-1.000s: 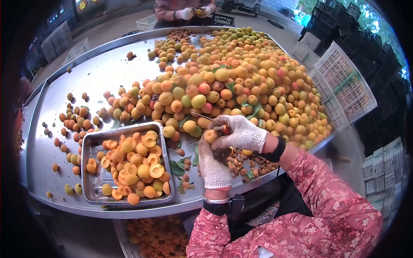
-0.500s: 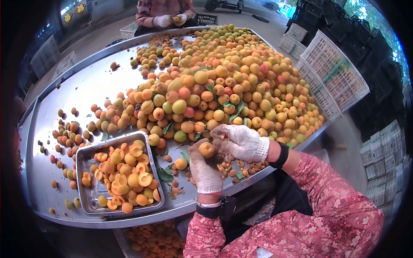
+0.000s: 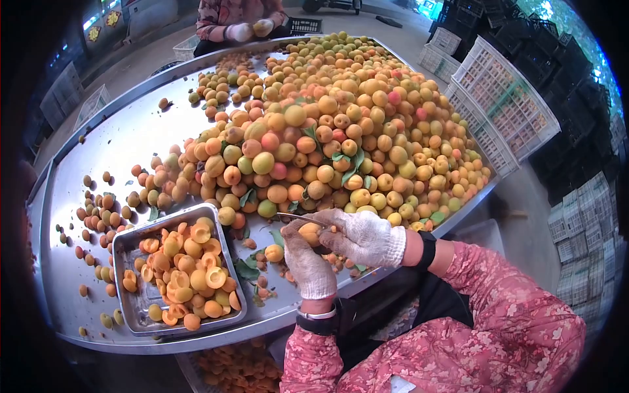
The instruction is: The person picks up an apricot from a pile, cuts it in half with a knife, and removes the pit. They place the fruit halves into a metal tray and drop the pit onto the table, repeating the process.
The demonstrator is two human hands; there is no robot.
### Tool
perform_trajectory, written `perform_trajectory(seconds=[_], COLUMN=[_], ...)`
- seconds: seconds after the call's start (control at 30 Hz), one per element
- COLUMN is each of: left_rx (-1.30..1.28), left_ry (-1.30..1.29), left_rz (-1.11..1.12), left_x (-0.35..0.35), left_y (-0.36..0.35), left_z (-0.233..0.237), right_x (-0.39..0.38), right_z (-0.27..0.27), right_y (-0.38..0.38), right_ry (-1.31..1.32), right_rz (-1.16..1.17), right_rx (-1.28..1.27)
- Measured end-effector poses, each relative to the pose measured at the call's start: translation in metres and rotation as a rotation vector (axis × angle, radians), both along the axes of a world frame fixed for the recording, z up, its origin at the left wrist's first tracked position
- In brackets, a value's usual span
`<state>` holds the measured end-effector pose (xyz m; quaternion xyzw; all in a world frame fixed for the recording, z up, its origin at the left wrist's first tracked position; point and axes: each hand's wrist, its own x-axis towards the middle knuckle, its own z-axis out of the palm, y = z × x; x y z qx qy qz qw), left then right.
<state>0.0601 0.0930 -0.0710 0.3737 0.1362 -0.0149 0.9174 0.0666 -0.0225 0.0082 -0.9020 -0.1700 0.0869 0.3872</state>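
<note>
My left hand (image 3: 306, 263), in a stained white knit glove, is closed around a whole-looking orange apricot (image 3: 310, 233). Close beside it, my gloved right hand (image 3: 363, 237) grips a small knife (image 3: 296, 217), whose thin dark blade points left across the top of the apricot. The blade lies at or just above the fruit; whether it cuts in cannot be made out. A large heap of apricots (image 3: 367, 150) rises behind my hands. To the left stands a metal tray (image 3: 137, 306) with apricot halves (image 3: 190, 268). Pits and scraps lie under my hands.
The metal table (image 3: 85, 157) carries scattered apricots on its left side. Across it, a person's gloved hands (image 3: 252, 29) are close together. White crates (image 3: 504, 98) lean at the right edge, with dark crates behind. Under the table sits a container of apricot halves (image 3: 242, 367).
The knife now shows across the apricot, where before its blade was not visible. My right hand has turned and come lower beside my left. The view has shifted slightly.
</note>
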Motion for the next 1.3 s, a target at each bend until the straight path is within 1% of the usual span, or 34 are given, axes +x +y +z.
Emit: perform_trajectory(seconds=[0.07, 0.1, 0.17, 0.2, 0.3, 0.33, 0.4, 0.43, 0.47, 0.53, 0.57, 0.6, 0.63, 0.67, 0.77, 0.83, 0.87, 0.93, 1.0, 1.03, 1.07, 1.1, 1.17, 1.2, 1.23, 1.27, 1.3], left_rx=[0.038, 0.044, 0.284, 0.394, 0.374, 0.381, 0.437, 0.412, 0.412, 0.415, 0.409, 0.456, 0.503, 0.495, 0.398, 0.404, 0.411, 0.441, 0.472, 0.472, 0.476, 0.480, 0.427, 0.374, 0.350, 0.351, 0.244], left_ry=[-0.019, -0.014, -0.105, -0.135, -0.123, -0.116, -0.190, -0.150, -0.151, -0.159, -0.162, -0.154, -0.148, -0.154, -0.088, -0.105, -0.115, -0.089, -0.126, -0.128, -0.120, -0.114, -0.074, -0.028, 0.011, 0.005, 0.007], left_rz=[-0.007, 0.002, 0.031, 0.074, 0.056, 0.069, 0.106, 0.096, 0.095, 0.086, 0.078, 0.079, 0.076, 0.057, 0.094, 0.093, 0.111, 0.089, 0.074, 0.072, 0.042, 0.012, -0.016, -0.038, -0.094, -0.092, -0.056], left_x=[-0.002, -0.001, 0.000, 0.000, -0.001, -0.002, -0.003, -0.003, -0.004, -0.003, -0.003, -0.004, -0.005, -0.005, -0.003, -0.001, -0.002, -0.004, -0.003, -0.003, -0.004, -0.004, -0.004, -0.005, -0.007, -0.006, -0.005], left_y=[0.000, 0.000, 0.000, -0.001, -0.002, -0.002, -0.001, 0.000, 0.001, 0.000, 0.000, 0.001, 0.002, 0.000, -0.003, -0.005, -0.005, -0.006, -0.008, -0.008, -0.008, -0.008, -0.008, -0.007, -0.004, -0.006, -0.009], left_z=[0.002, -0.001, -0.014, -0.018, -0.025, -0.024, -0.018, -0.017, -0.019, -0.022, -0.021, -0.019, -0.018, -0.018, -0.024, -0.030, -0.030, -0.025, -0.025, -0.022, -0.018, -0.014, -0.010, -0.005, 0.003, 0.003, 0.001], right_x=[-0.001, -0.001, -0.001, -0.005, -0.008, -0.008, -0.008, -0.009, -0.008, -0.008, -0.009, -0.009, -0.010, -0.011, -0.008, -0.008, -0.009, -0.011, -0.011, -0.009, -0.007, -0.007, -0.009, -0.009, -0.009, -0.009, -0.010], right_z=[-0.004, -0.008, -0.014, -0.011, -0.019, -0.023, -0.030, -0.033, -0.037, -0.043, -0.043, -0.044, -0.043, -0.043, -0.045, -0.041, -0.043, -0.049, -0.048, -0.051, -0.047, -0.040, -0.023, -0.023, -0.025, -0.025, -0.022], right_y=[-0.001, -0.001, 0.001, 0.002, 0.003, 0.005, 0.008, 0.010, 0.011, 0.010, 0.012, 0.012, 0.011, 0.010, 0.010, 0.009, 0.008, 0.005, 0.002, 0.000, 0.001, 0.000, -0.003, -0.005, -0.007, -0.008, -0.012], right_ry=[-0.110, -0.106, -0.311, -0.275, -0.361, -0.357, -0.391, -0.402, -0.403, -0.322, -0.371, -0.370, -0.306, -0.244, -0.213, -0.108, -0.103, -0.060, -0.034, 0.002, 0.037, 0.034, 0.550, 0.545, 0.636, 0.726, 0.846], right_rz=[0.010, 0.019, 0.032, 0.018, 0.017, 0.030, -0.014, -0.026, -0.027, -0.062, -0.064, -0.076, -0.085, -0.095, -0.100, -0.095, -0.110, -0.107, -0.113, -0.121, -0.129, -0.133, -0.245, -0.249, -0.273, -0.294, -0.258], right_rx=[-0.036, -0.030, -0.097, -0.130, -0.153, -0.143, -0.094, -0.087, -0.087, -0.039, -0.020, -0.029, -0.100, -0.168, -0.113, -0.129, -0.129, -0.024, 0.002, 0.057, 0.112, 0.113, 0.391, 0.390, 0.503, 0.617, 0.755])
